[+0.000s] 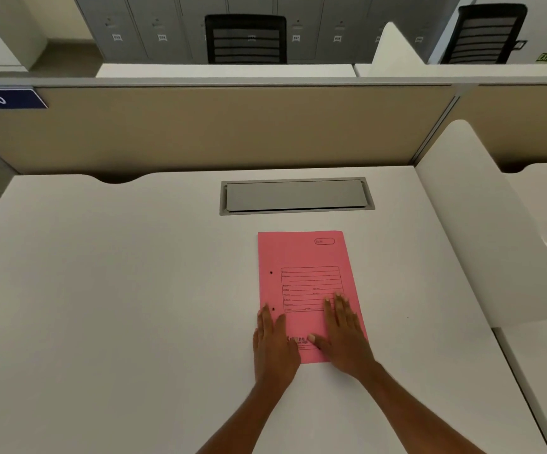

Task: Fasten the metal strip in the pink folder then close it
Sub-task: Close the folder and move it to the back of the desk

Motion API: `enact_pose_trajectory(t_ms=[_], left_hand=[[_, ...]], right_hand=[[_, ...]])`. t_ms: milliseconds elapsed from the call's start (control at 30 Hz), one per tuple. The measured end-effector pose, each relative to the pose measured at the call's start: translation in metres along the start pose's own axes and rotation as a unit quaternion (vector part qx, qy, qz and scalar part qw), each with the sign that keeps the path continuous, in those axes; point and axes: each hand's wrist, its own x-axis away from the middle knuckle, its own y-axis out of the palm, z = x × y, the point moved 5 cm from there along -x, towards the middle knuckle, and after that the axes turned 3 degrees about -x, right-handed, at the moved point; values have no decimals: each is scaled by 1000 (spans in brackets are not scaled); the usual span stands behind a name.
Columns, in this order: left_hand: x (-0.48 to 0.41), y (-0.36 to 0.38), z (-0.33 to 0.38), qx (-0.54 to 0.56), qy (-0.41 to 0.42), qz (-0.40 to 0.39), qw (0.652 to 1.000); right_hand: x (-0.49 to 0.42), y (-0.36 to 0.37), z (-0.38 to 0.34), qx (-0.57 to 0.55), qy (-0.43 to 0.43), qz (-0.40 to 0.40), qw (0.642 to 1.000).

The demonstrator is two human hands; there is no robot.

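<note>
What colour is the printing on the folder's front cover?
Black, on the pink folder: a ruled form box and small label outline, seen in the head view.

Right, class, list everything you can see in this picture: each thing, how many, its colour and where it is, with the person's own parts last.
Closed pink card folder: one, pink, flat on the desk in front of the person, printed form on its cover.
White desk: one, white, fills the foreground.
Grey metal cable hatch: one, grey, set into the desk beyond the folder.
Beige partition panel: one, beige, along the desk's far edge.
Blue number sign: one, blue with white digits, upper left on the partition.
Black mesh office chairs: two, black, behind the partition.
Grey lockers: a row, grey, against the far wall.
Left hand: flat on the folder's near left edge.
Right hand: flat on the folder's near right part.
</note>
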Motion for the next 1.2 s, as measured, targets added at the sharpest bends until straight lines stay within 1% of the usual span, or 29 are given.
enact_pose_trajectory(t_ms=[67, 133, 233, 300, 333, 400, 500, 567, 633, 767, 867, 967, 1067, 1133, 1167, 1200], left_hand=[[-3, -13, 4, 57, -49, 14, 997], [-7, -28, 6, 129, -111, 51, 984], [-12, -46, 0, 244, -198, 97, 944], [-16, -51, -8, 295, -234, 93, 922], [-17, -53, -11, 311, -240, 82, 916], [-15, -55, -13, 320, -227, 58, 918], [-5, -51, -8, 327, -175, 12, 929], [6, -43, -2, 360, -143, -33, 922], [17, -37, 0, 397, -131, -59, 907], [26, -36, -3, 437, -133, -34, 889], [24, -42, -8, 452, -135, -9, 882], [18, -60, -19, 479, -132, 16, 868], [9, -85, -38, 515, -118, 47, 847], [1, -106, -51, 532, -103, 61, 838], [-3, -119, -58, 537, -94, 68, 836], [-7, -132, -65, 539, -86, 75, 834]], right_hand=[[0, 2, 1, 4, 6, -14, 1000], [0, 2, 0, 0, 6, -24, 1000], [0, 1, -1, -10, 3, -26, 1000], [1, -1, -1, -15, 5, -26, 1000], [2, -1, -1, -18, 4, -26, 999], [3, -3, -2, -23, 1, -19, 1000], [4, -4, -3, -24, -6, 1, 1000], [3, -3, -2, -24, -10, 16, 1000], [2, -1, -2, -28, -15, 33, 999], [2, 2, -4, -41, -6, 34, 999], [4, -7, -15, -105, -4, 55, 993], [2, -22, -23, -230, 10, 125, 965], [-3, -34, -32, -283, 34, 185, 940], [-7, -40, -39, -329, 70, 189, 923], [-10, -45, -44, -374, 89, 176, 906], [-14, -49, -51, -433, 107, 152, 882]])
